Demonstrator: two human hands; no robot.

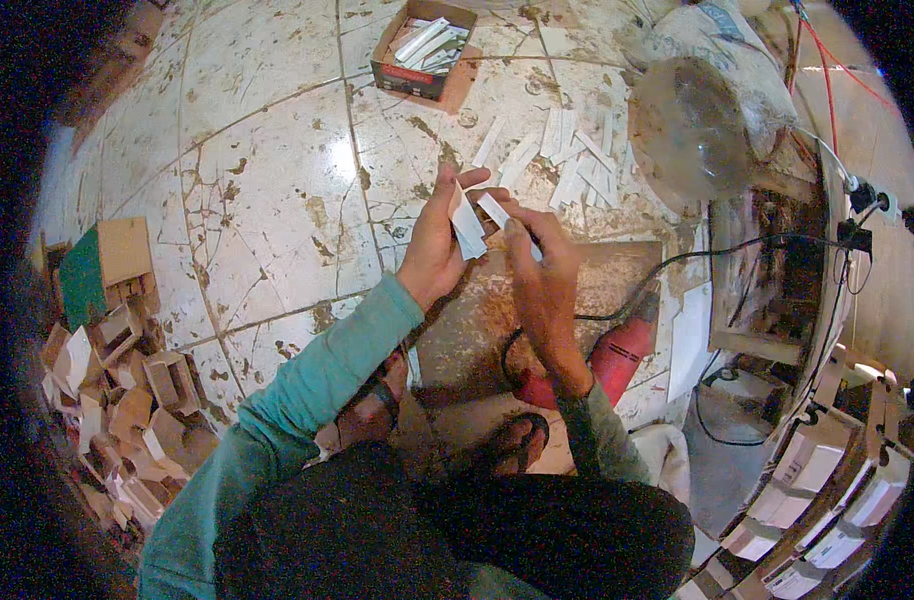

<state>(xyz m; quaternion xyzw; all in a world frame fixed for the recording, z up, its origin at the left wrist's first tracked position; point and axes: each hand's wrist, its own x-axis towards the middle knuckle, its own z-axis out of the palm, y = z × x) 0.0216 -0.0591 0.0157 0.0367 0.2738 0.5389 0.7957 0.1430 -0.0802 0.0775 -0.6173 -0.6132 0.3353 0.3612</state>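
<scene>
My left hand (434, 240) is closed on a few flat white strips (466, 228), which lie fanned along its palm and fingers. Just beside it, my right hand (545, 262) pinches a single white strip (494, 209) between thumb and fingers, slanting toward the left hand. What the strips are made of I cannot tell. Below the hands lies a worn wooden board (602, 262). A red power tool (625, 352) with a black cord rests under my right forearm, partly hidden by it.
Loose white strips (579, 160) lie scattered on the cracked tile floor beyond my hands. A small carton (424, 82) farther off holds more strips. Many open cardboard boxes (137, 400) pile up at left. A power cord (737, 240) runs to sockets at right, near stacked boxes (802, 470).
</scene>
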